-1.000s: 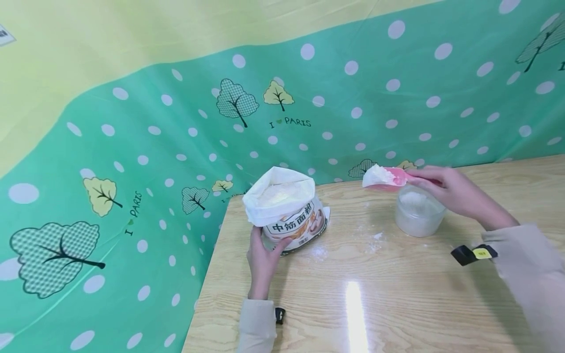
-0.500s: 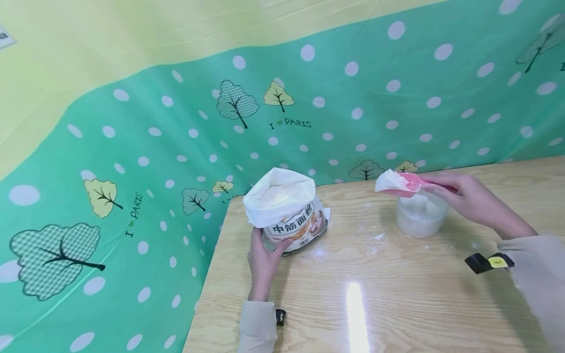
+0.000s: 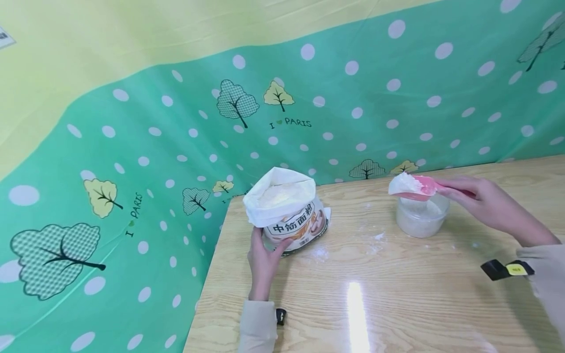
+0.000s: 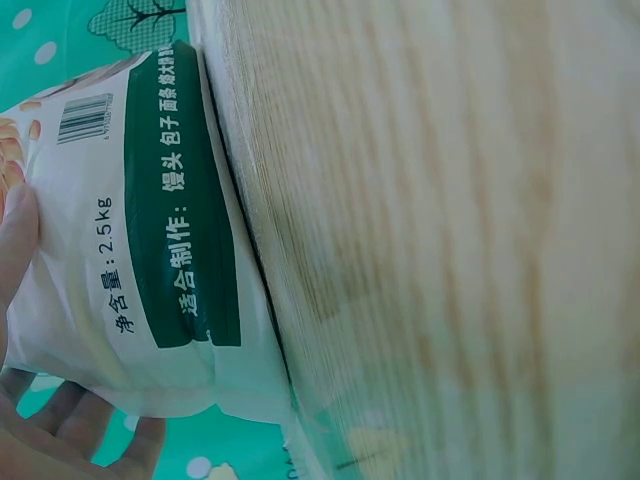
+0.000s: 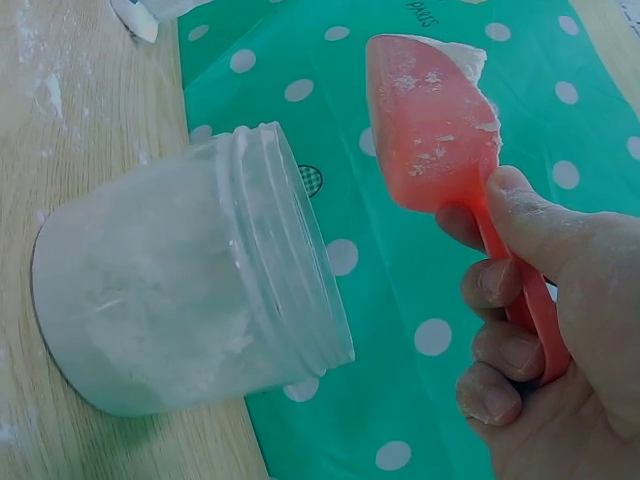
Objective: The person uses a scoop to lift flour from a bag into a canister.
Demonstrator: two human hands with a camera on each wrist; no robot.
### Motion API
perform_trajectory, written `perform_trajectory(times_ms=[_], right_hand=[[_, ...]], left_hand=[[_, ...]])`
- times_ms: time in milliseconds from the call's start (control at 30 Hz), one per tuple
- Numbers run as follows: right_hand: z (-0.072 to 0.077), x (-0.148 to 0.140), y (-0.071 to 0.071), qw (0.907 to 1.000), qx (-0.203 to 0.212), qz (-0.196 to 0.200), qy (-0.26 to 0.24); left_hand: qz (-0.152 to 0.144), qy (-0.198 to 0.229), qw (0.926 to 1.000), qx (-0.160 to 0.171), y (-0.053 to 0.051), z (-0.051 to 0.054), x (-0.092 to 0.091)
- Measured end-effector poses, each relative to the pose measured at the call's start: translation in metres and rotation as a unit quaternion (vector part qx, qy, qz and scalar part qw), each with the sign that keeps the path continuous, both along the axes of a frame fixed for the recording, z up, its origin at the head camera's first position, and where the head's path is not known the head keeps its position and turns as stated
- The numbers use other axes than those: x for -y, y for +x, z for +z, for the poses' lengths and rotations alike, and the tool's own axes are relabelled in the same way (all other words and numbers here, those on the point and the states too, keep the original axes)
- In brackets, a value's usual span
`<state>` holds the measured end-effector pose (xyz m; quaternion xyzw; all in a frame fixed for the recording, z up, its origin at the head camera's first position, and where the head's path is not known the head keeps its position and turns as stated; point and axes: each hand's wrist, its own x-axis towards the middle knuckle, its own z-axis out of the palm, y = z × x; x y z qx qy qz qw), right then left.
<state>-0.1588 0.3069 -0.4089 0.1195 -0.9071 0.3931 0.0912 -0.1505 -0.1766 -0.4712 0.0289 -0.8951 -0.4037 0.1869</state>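
A pink scoop [image 3: 418,188] heaped with white flour [image 3: 405,183] is held level above the mouth of a clear jar [image 3: 421,219]. The right hand [image 3: 483,203] grips its handle, fingers wrapped round it, as the right wrist view shows. Flour fills part of the jar [image 5: 180,280]. To the left stands an open flour bag [image 3: 293,223] with its white top folded outward and flour inside. The left hand [image 3: 264,255] holds the bag's lower side, thumb [image 4: 15,240] on the printed front and fingers [image 4: 85,425] round the other side.
Flour is spilled on the wooden table [image 3: 318,294] between bag and jar. A green and yellow patterned cloth [image 3: 198,122] hangs behind and to the left, close to the table's edges.
The right hand has moved right with the loaded scoop, from left of the jar to over its mouth. The left hand and flour bag have stayed in place.
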Motion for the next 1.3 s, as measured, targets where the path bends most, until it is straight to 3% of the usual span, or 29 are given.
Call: perform_trajectory(times_ms=[267, 533, 667, 900, 1300], right_hand=[[-0.003, -0.009, 0.007, 0.9994, 0.022, -0.023, 0.013], [-0.006, -0.017, 0.012, 0.9985, 0.008, -0.033, 0.044], [-0.005, -0.019, 0.013, 0.9971, 0.011, -0.031, 0.068], [-0.005, -0.025, 0.014, 0.9951, -0.031, -0.025, 0.09], [-0.003, -0.028, 0.013, 0.9845, -0.028, -0.013, 0.173]], left_hand=[[0.002, 0.005, 1.0, 0.001, 0.0, -0.001, 0.001], [-0.001, 0.011, 0.9996, 0.024, -0.002, 0.0, 0.0], [0.002, 0.01, 0.9997, 0.021, -0.002, -0.001, 0.0], [0.006, 0.004, 0.9998, 0.017, 0.0, -0.002, 0.002], [0.003, 0.015, 0.9998, 0.016, 0.001, -0.001, 0.0]])
